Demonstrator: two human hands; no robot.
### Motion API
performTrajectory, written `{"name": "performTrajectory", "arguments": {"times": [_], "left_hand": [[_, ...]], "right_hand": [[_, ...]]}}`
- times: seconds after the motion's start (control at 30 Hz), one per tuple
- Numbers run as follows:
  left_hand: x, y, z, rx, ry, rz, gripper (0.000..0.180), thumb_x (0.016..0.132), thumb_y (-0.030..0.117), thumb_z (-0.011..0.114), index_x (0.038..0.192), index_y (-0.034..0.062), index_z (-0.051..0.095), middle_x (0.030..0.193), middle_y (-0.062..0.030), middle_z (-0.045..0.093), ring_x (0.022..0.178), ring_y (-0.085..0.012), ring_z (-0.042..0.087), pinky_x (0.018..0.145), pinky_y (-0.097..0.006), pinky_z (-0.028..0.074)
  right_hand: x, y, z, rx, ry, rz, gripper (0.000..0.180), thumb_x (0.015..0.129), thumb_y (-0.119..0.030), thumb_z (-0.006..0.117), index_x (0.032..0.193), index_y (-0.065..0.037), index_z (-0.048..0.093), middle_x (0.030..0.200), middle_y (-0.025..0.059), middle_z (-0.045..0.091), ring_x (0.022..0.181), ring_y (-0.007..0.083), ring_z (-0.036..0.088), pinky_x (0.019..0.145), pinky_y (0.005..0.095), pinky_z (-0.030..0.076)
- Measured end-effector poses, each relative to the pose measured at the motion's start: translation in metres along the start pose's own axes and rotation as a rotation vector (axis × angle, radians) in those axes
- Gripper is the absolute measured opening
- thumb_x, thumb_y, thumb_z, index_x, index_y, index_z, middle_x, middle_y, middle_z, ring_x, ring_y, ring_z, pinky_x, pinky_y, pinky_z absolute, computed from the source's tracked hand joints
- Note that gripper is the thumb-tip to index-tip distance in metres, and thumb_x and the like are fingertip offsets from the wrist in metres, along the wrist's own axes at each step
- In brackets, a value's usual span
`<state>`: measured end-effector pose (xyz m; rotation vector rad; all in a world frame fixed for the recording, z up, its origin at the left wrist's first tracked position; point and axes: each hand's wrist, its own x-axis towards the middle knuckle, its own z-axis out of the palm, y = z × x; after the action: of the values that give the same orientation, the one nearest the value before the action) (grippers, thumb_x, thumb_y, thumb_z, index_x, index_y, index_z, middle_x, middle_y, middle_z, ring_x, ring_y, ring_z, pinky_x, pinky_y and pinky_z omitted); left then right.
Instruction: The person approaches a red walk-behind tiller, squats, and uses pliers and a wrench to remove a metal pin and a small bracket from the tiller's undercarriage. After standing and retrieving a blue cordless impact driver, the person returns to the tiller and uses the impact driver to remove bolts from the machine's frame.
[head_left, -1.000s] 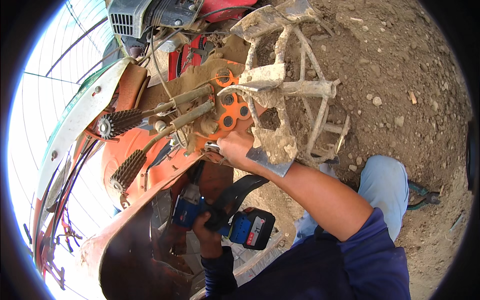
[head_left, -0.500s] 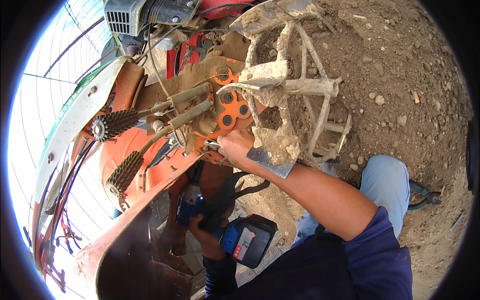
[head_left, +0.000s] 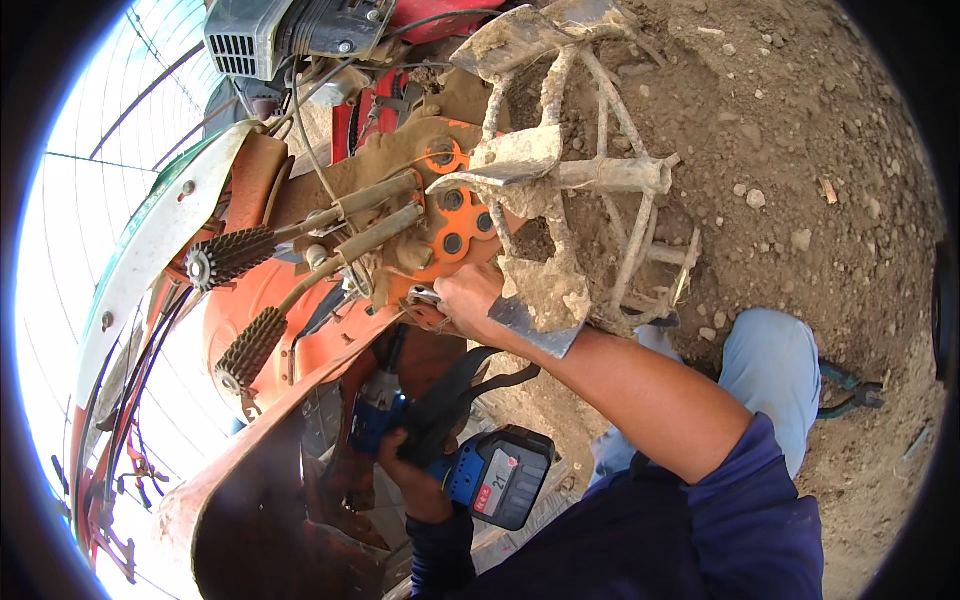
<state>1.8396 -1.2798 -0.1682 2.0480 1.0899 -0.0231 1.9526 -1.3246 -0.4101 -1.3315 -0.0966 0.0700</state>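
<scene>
My left hand [head_left: 408,478] is wrapped around the grip of a blue and black cordless impact wrench [head_left: 374,412]. Its large black battery [head_left: 518,478] faces me, and a light glows near its head. The tool's nose points up under the machine's orange panel, where its tip is hidden in shadow. My right hand [head_left: 470,298] is closed beside the orange bracket [head_left: 428,316], pinching a small shiny metal piece [head_left: 424,294], possibly a wrench end. A soil-caked tiller blade [head_left: 540,325] crosses in front of my right wrist.
The muddy tine wheel [head_left: 615,175] stands right of the orange gear housing [head_left: 455,215]. Two levers with ribbed black grips [head_left: 250,350] stick out leftward. Green-handled pliers [head_left: 850,395] lie on the soil beside my knee [head_left: 770,355]. A grey engine cover [head_left: 240,45] is at the top.
The view has shifted slightly, so the machine sits a little farther left. Both hands keep their grips in nearly the same places.
</scene>
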Motion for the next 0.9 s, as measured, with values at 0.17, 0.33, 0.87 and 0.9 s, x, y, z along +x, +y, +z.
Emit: {"name": "performTrajectory", "arguments": {"times": [0.17, 0.33, 0.87, 0.9], "left_hand": [[-0.011, 0.006, 0.020, 0.028, 0.057, 0.024, 0.062, 0.089, 0.048, 0.052, 0.125, 0.0005, 0.067, 0.111, -0.0200, 0.076, 0.077, -0.0263, 0.070, 0.060, -0.033, 0.052], [-0.004, 0.008, 0.009, 0.018, -0.014, -0.020, 0.064, 0.088, 0.049, 0.052, 0.124, -0.0005, 0.068, 0.111, -0.0202, 0.076, 0.078, -0.0262, 0.070, 0.059, -0.033, 0.051], [0.024, -0.014, -0.037, -0.291, -0.127, -0.088, 0.054, 0.080, 0.017, 0.065, 0.131, -0.0020, 0.063, 0.128, -0.0240, 0.070, 0.123, -0.0427, 0.067, 0.115, -0.059, 0.047], [0.023, -0.014, -0.035, -0.290, -0.125, -0.083, 0.054, 0.080, 0.016, 0.065, 0.131, -0.0022, 0.063, 0.128, -0.0242, 0.069, 0.123, -0.0427, 0.066, 0.115, -0.059, 0.047]], "right_hand": [[0.000, 0.000, 0.002, 0.002, -0.035, 0.020, 0.014, 0.085, -0.016, 0.076, 0.088, -0.003, 0.076, 0.081, 0.0236, 0.071, 0.082, 0.0430, 0.073, 0.077, 0.0524, 0.057], [-0.002, -0.002, -0.002, -0.022, 0.020, 0.025, 0.016, 0.087, -0.020, 0.076, 0.090, -0.004, 0.076, 0.080, 0.0220, 0.071, 0.082, 0.0426, 0.073, 0.076, 0.0521, 0.057], [0.003, -0.002, -0.012, 0.054, -0.133, -0.011, 0.017, 0.089, -0.016, 0.073, 0.091, 0.001, 0.074, 0.083, 0.0261, 0.071, 0.083, 0.0461, 0.072, 0.076, 0.0533, 0.057], [0.002, -0.002, -0.014, 0.030, -0.134, -0.022, 0.017, 0.089, -0.016, 0.073, 0.091, 0.001, 0.074, 0.083, 0.0259, 0.071, 0.083, 0.0460, 0.072, 0.076, 0.0533, 0.057]]}}
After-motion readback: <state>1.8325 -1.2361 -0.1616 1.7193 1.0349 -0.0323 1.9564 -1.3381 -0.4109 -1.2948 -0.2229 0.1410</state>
